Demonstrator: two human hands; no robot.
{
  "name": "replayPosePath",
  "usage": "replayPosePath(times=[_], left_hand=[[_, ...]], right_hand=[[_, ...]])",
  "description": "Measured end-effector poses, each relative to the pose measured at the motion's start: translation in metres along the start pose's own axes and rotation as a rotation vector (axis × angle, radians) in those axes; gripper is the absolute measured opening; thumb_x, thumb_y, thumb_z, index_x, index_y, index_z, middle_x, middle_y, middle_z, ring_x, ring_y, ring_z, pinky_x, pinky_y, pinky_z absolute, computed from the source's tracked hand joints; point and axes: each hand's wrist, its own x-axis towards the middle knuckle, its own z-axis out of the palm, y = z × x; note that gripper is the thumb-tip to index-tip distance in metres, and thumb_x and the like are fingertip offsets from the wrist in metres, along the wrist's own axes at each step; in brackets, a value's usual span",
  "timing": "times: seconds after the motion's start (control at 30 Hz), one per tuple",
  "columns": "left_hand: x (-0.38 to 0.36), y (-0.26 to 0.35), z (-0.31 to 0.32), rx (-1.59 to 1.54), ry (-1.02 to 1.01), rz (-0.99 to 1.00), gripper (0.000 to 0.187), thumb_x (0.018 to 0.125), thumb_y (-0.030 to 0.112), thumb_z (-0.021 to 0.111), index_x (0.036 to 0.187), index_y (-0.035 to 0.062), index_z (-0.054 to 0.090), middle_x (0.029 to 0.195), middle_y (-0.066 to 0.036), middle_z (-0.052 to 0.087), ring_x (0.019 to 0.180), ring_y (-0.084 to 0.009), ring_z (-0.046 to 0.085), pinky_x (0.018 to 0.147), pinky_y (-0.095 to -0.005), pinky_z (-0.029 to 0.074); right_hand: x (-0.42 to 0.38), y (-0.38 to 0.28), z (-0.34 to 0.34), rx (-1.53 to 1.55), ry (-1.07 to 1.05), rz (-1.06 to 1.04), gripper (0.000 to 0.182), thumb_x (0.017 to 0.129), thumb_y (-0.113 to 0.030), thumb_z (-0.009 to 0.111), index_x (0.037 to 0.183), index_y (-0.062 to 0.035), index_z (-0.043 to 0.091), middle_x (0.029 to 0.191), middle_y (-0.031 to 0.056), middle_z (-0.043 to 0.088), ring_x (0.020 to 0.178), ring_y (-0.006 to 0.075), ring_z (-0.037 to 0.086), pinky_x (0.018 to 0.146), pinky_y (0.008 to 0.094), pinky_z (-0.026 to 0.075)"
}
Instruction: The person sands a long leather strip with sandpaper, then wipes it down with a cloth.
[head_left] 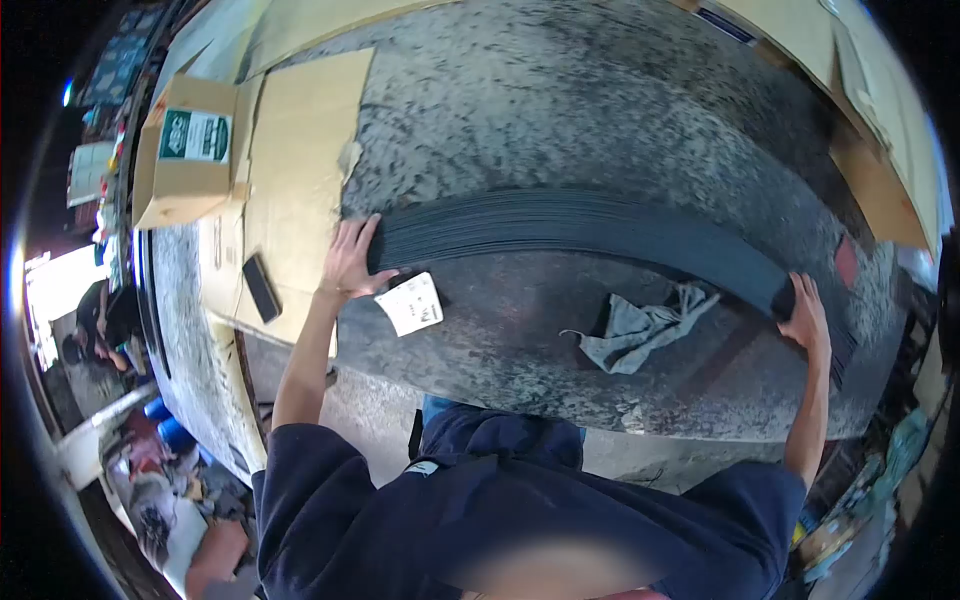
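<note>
A long stack of thin dark grey strips [560, 222] lies across the worktable, looking curved in this wide view. My left hand [352, 258] grips its left end, thumb at the near edge and fingers at the far side. At the opposite end, my right hand [805, 315] is closed around the strips' ends. A white printed card [411, 304] lies just below my left hand. Between my arms, a crumpled grey cloth [645, 330] rests on the table in front of the stack.
The worktable [520, 390] has a worn, blotchy surface. Flattened cardboard [300, 170] covers its left side, with a black phone [261, 287] and an open cardboard box [190, 150] on it. More cardboard [880, 190] borders the right. Another person [98, 325] is bent over far left.
</note>
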Motion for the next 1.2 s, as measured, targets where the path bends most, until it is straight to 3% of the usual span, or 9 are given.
replayPosePath(times=[0.23,0.43,0.57,0.67,0.83,0.93,1.03,1.1,1.2], left_hand=[[0.024,0.025,0.017,-0.131,-0.026,0.052,0.104,0.066,0.058,0.079,0.146,0.0032,0.041,0.13,-0.02,0.051,0.121,-0.0405,0.048,0.108,-0.0515,0.035],[0.03,0.038,0.034,0.082,-0.057,-0.019,0.106,0.07,0.065,0.072,0.152,0.0094,0.036,0.152,-0.016,0.037,0.142,-0.0354,0.033,0.12,-0.0571,0.018],[0.025,0.038,0.046,0.043,0.009,-0.075,0.104,0.073,0.066,0.069,0.154,0.0116,0.032,0.159,-0.014,0.03,0.149,-0.0334,0.023,0.122,-0.0573,0.015],[0.026,0.039,0.043,0.05,0.019,-0.08,0.104,0.071,0.063,0.073,0.153,0.0118,0.034,0.159,-0.013,0.031,0.148,-0.0327,0.025,0.121,-0.0554,0.019],[0.021,0.038,0.049,0.04,0.143,-0.052,0.104,0.068,0.06,0.076,0.151,0.0124,0.037,0.152,-0.012,0.039,0.144,-0.0333,0.032,0.119,-0.0539,0.024],[0.019,0.037,0.051,0.008,0.202,-0.04,0.102,0.068,0.059,0.076,0.151,0.0141,0.038,0.145,-0.011,0.046,0.139,-0.032,0.038,0.118,-0.0532,0.026],[0.017,0.037,0.052,-0.001,0.219,-0.054,0.102,0.068,0.059,0.077,0.151,0.0153,0.039,0.145,-0.011,0.046,0.139,-0.0315,0.038,0.119,-0.0534,0.025],[0.016,0.036,0.058,0.033,0.226,-0.069,0.1,0.069,0.06,0.076,0.151,0.017,0.039,0.146,-0.01,0.046,0.14,-0.0304,0.037,0.119,-0.0531,0.025],[0.015,0.034,0.06,0.041,0.271,-0.059,0.097,0.07,0.062,0.074,0.15,0.0166,0.041,0.145,-0.01,0.046,0.14,-0.03,0.037,0.12,-0.0515,0.023]], right_hand=[[-0.035,0.042,-0.008,-0.016,-0.078,0.221,0.107,0.049,0.002,0.083,0.146,-0.0069,0.038,0.148,0.023,0.041,0.137,0.0432,0.039,0.111,0.0463,0.041],[0.002,0.103,0.097,-0.255,-0.07,0.322,0.114,0.056,0.005,0.082,0.154,-0.0124,0.027,0.156,0.0207,0.034,0.143,0.0397,0.034,0.114,0.047,0.038],[0.004,-0.047,0.025,-0.379,-0.06,0.406,0.094,0.069,-0.002,0.079,0.151,-0.0038,0.032,0.152,0.0206,0.041,0.14,0.0399,0.04,0.113,0.0471,0.037],[0.028,-0.166,0.013,0.082,0.362,-0.016,0.066,0.079,-0.016,0.077,0.138,0.0005,0.051,0.148,0.0235,0.044,0.137,0.0394,0.042,0.112,0.0483,0.035],[0.023,-0.37,0.046,0.064,0.489,-0.459,0.077,0.084,-0.041,0.074,0.145,-0.0047,0.044,0.153,0.0184,0.037,0.137,0.038,0.041,0.114,0.0583,0.029],[-0.008,-0.396,0.072,0.193,0.702,-0.338,0.066,0.084,-0.043,0.075,0.135,-0.0067,0.055,0.143,0.0173,0.046,0.131,0.0372,0.046,0.112,0.0593,0.031],[-0.051,-0.371,0.104,0.217,0.848,0.168,0.057,0.083,-0.038,0.078,0.126,-0.0043,0.06,0.135,0.0186,0.049,0.127,0.0404,0.043,0.102,0.0548,0.039],[-0.071,-0.346,0.133,0.136,0.826,0.306,0.048,0.084,-0.03,0.077,0.12,-0.0012,0.063,0.125,0.0209,0.058,0.117,0.0393,0.053,0.096,0.0508,0.044],[-0.084,-0.327,0.137,0.49,0.507,0.4,0.038,0.085,-0.024,0.076,0.112,0.0019,0.066,0.11,0.0226,0.067,0.1,0.0379,0.062,0.089,0.0452,0.049]])
